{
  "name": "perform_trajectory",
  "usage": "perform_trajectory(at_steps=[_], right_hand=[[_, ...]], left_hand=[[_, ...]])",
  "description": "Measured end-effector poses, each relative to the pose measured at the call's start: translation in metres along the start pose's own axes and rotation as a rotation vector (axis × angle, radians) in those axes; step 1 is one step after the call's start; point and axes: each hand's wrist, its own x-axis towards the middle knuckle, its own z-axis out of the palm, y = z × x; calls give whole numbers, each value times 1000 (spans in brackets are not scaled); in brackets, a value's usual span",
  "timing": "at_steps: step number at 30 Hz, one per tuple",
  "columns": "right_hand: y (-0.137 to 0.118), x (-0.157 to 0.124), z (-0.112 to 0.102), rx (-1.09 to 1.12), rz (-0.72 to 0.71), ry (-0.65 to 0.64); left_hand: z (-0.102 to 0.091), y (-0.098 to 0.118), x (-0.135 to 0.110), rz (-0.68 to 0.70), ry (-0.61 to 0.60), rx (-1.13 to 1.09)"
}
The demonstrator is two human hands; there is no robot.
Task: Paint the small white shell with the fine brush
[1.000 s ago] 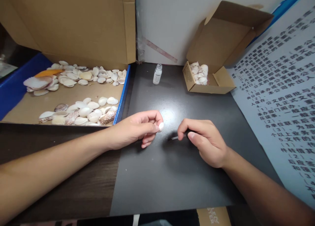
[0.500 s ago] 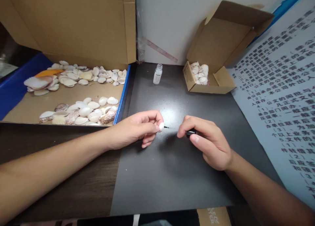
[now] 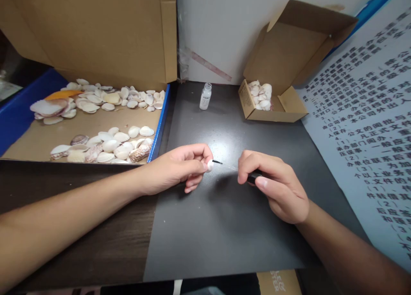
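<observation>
Pinched between the thumb and fingertips of my left hand is a small white shell. My right hand grips the black cap of a brush, whose thin clear stem points left. The brush's dark tip is at the shell's edge. Both hands are held over the dark grey mat. Behind them stands a small clear glass bottle, upright and uncapped, with a printed label.
To the left, a blue-sided cardboard box holds many loose shells in two groups. A smaller open cardboard box with white shells stands at the back right. A sheet printed with characters lies along the right.
My right hand has moved slightly right, and the brush tip now sits a little higher on the shell's edge. My left hand has stayed nearly still.
</observation>
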Motion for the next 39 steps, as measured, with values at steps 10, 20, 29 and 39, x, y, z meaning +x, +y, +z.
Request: perform_trajectory(at_steps=[10, 20, 29, 39], right_hand=[[2, 1, 0, -82, -10, -37], [1, 4, 0, -125, 14, -114], [-1, 5, 1, -200, 41, -109], [-2, 4, 2, -164, -2, -52]], left_hand=[[0, 0, 2, 2, 6, -4], [0, 0, 0, -6, 7, 4], [-1, 0, 1, 2, 1, -1], [0, -1, 0, 5, 0, -5]])
